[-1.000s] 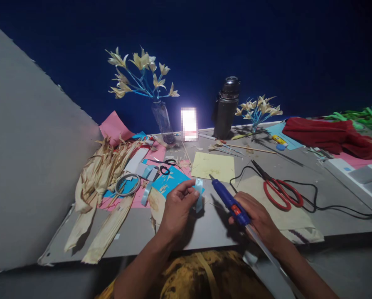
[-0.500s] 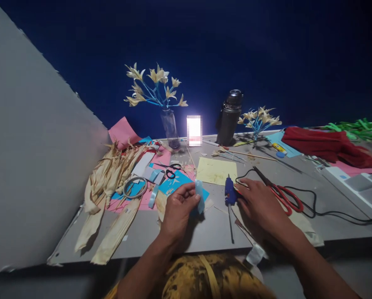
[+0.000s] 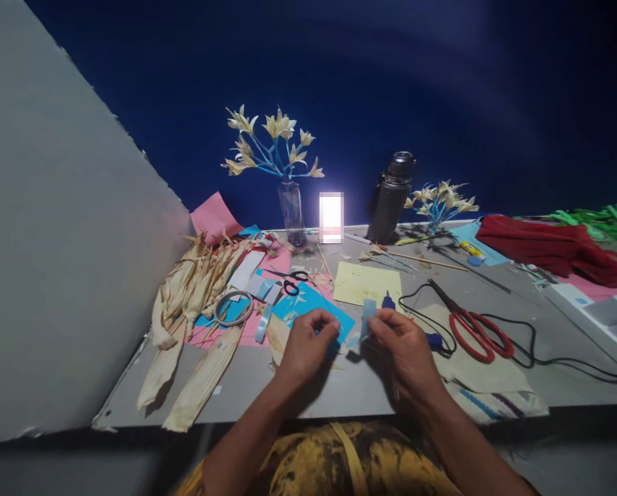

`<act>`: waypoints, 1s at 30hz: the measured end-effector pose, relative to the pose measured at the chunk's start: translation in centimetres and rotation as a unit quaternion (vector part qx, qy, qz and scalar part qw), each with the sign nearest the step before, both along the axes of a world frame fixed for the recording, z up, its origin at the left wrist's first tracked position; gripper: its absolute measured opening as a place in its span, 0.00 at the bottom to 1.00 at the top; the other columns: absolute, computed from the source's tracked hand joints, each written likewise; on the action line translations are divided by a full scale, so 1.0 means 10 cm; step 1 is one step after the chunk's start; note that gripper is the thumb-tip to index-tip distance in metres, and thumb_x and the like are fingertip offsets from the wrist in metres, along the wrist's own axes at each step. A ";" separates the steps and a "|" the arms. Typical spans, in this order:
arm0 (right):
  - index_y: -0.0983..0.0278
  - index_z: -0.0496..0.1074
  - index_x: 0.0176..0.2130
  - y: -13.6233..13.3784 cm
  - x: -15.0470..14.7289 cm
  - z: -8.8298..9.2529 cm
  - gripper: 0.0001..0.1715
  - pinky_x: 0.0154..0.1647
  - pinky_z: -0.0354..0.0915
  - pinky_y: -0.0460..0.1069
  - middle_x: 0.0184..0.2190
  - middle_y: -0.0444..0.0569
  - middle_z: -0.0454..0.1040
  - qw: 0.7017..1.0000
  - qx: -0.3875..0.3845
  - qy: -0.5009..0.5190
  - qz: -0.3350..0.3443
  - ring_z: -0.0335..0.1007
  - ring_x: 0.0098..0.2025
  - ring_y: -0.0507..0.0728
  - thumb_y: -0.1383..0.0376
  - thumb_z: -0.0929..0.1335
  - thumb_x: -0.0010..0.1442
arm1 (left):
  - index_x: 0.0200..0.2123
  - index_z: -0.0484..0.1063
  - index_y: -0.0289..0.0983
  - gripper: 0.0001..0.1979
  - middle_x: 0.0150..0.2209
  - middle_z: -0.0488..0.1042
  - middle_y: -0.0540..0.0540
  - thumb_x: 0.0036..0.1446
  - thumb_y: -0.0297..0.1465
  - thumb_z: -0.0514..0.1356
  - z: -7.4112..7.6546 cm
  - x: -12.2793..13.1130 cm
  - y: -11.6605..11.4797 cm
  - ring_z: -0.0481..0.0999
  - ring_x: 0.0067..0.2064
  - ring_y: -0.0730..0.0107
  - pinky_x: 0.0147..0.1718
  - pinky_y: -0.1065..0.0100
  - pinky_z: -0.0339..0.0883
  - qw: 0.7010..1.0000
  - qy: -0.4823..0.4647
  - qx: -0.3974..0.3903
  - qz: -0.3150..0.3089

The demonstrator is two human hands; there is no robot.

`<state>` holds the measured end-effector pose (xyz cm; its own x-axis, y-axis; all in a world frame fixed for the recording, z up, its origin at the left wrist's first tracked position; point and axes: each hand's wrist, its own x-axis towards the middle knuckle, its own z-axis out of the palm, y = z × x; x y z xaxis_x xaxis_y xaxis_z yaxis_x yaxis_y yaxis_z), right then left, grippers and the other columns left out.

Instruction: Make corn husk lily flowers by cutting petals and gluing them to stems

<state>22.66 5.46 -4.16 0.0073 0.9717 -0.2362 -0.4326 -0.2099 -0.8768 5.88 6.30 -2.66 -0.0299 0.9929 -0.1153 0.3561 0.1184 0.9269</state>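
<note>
A short light-blue strip (image 3: 369, 318), like ribbon or tape, stands upright between the thumb and fingers of my right hand (image 3: 405, 348). My left hand (image 3: 308, 344) is just to its left, fingers curled into a pinch; anything inside them is too small or hidden to name. Behind my right hand lies a dark-blue glue gun (image 3: 388, 301), mostly covered, with its handle showing on the other side. Blue paper (image 3: 313, 308) with pale scraps on it is just beyond my left hand, and a yellow sheet (image 3: 366, 281) lies farther back.
Large red-handled scissors (image 3: 481, 334) and a black cord lie to the right. Dried husks (image 3: 189, 289), a tape roll (image 3: 233, 308) and small black scissors (image 3: 291, 284) are at left. A glass vase (image 3: 291, 213) with flowers and a dark flask (image 3: 391, 200) stand at the back.
The blue strip has passed from my left hand to my right. My right hand has left the glue gun and moved in beside my left. The view has shifted slightly.
</note>
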 end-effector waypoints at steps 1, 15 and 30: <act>0.64 0.74 0.32 0.01 0.06 0.02 0.18 0.23 0.63 0.44 0.22 0.41 0.70 1.000 -0.002 0.012 -0.013 0.62 0.22 0.49 0.58 0.79 0.46 | 0.26 0.71 0.38 0.08 0.27 0.74 0.47 0.56 0.32 0.57 -0.02 -0.05 0.09 0.72 0.31 0.67 0.32 0.68 0.63 0.991 0.130 0.016 -0.008; 0.65 0.73 0.31 -0.06 0.38 0.00 0.18 0.24 0.59 0.42 0.22 0.40 0.68 0.999 0.013 -0.013 0.031 0.59 0.23 0.48 0.57 0.79 0.48 | 0.33 0.75 0.32 0.09 0.39 0.77 0.30 0.56 0.27 0.54 -0.28 0.13 0.61 0.76 0.43 0.50 0.35 0.62 0.59 0.921 0.383 -0.060 0.042; 0.65 0.73 0.30 -0.07 0.33 -0.03 0.18 0.27 0.60 0.44 0.24 0.42 0.68 0.997 0.016 -0.061 0.038 0.60 0.26 0.50 0.56 0.78 0.47 | 0.15 0.62 0.37 0.11 0.18 0.63 0.50 0.44 0.26 0.59 -0.28 -0.18 0.73 0.67 0.25 0.69 0.26 0.68 0.52 0.989 0.063 -0.027 0.129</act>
